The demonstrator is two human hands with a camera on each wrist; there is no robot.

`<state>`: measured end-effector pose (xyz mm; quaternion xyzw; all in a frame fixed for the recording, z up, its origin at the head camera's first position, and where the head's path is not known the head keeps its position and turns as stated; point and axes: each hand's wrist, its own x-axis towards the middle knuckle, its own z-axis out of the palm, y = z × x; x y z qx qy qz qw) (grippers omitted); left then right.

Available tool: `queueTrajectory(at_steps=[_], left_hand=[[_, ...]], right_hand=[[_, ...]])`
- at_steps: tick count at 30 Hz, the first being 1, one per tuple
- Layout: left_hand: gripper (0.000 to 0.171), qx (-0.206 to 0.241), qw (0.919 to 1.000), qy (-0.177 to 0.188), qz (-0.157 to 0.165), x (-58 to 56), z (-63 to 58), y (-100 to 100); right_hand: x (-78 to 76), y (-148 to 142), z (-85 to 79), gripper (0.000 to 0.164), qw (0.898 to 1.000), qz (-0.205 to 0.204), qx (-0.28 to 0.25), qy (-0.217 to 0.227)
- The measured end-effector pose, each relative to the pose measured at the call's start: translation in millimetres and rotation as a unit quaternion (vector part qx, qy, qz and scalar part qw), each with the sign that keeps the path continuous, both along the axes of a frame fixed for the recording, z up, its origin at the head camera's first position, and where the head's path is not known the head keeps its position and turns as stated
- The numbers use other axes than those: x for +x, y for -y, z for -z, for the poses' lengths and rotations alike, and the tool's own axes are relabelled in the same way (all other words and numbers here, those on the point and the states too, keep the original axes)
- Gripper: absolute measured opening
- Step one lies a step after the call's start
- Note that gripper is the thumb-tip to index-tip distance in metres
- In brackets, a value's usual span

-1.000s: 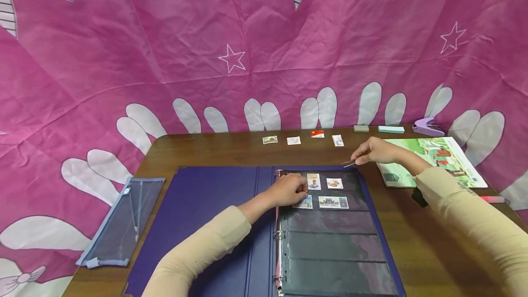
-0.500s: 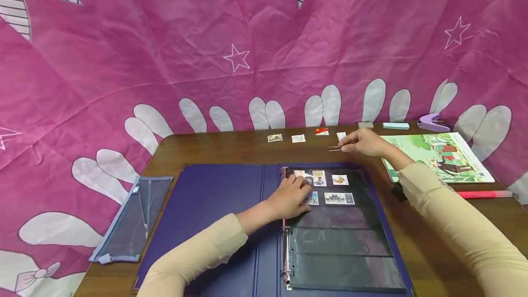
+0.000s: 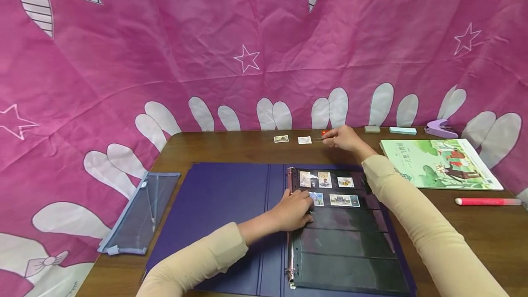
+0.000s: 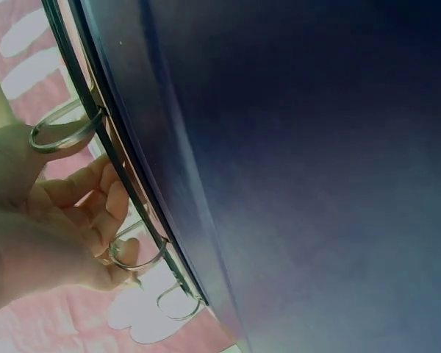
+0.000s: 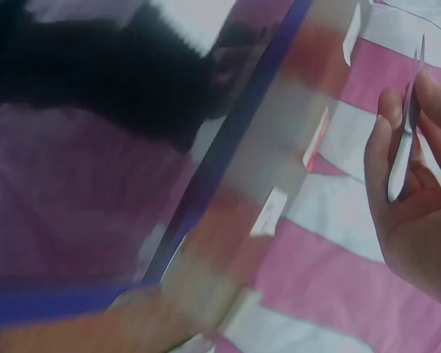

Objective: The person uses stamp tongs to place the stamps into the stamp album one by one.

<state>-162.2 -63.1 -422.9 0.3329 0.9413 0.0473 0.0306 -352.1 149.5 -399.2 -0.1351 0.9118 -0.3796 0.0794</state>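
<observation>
My right hand (image 3: 345,138) pinches metal tweezers (image 5: 399,168) at the back of the table. Their tips point left, close to a pale stamp (image 3: 305,140); whether they touch it I cannot tell. A red stamp (image 3: 324,133) is partly hidden by the fingers, and a yellowish stamp (image 3: 281,139) lies further left. My left hand (image 3: 294,211) rests beside the rings on the black pocket page (image 3: 346,269) of an open blue binder (image 3: 231,196), fingers loosely bent. Three stamps sit in the page's top row, among them a small one (image 3: 345,182); two show in the second row.
A mesh zip pouch (image 3: 138,217) lies at the left. To the right are a green picture book (image 3: 437,164) and a pink marker (image 3: 488,201). An eraser (image 3: 372,129), a mint box (image 3: 403,130) and a purple hole-punch-like item (image 3: 441,129) line the back edge.
My right hand has moved left with the tweezers, from the binder's top right corner to the loose stamps. My left hand has slid slightly down the page, uncovering the top-left stamp.
</observation>
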Motion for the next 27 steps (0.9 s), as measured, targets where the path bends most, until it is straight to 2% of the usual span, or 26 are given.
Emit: queueTrajectory(at_steps=[7, 15, 21, 27], left_hand=[[0.015, 0.011, 0.9999, -0.008, 0.001, -3.9, 1.0, 1], [0.011, 0.009, 0.9998, 0.018, 0.004, -1.6, 6.6, -2], [0.014, 0.007, 0.9999, 0.01, 0.008, 0.5, 8.4, -3], [0.019, 0.013, 0.9999, 0.007, -0.004, -0.3, 7.9, -4]], right_hand=[[-23.6, 30, 10.7, 0.026, 0.997, 0.004, 0.055, -0.045], [-32.9, 72, 18.7, 0.024, 0.993, -0.009, 0.105, -0.059], [-38.5, 86, 19.6, 0.021, 0.991, -0.017, 0.115, -0.065], [-47.2, 96, 21.1, 0.02, 0.989, -0.023, 0.127, -0.07]])
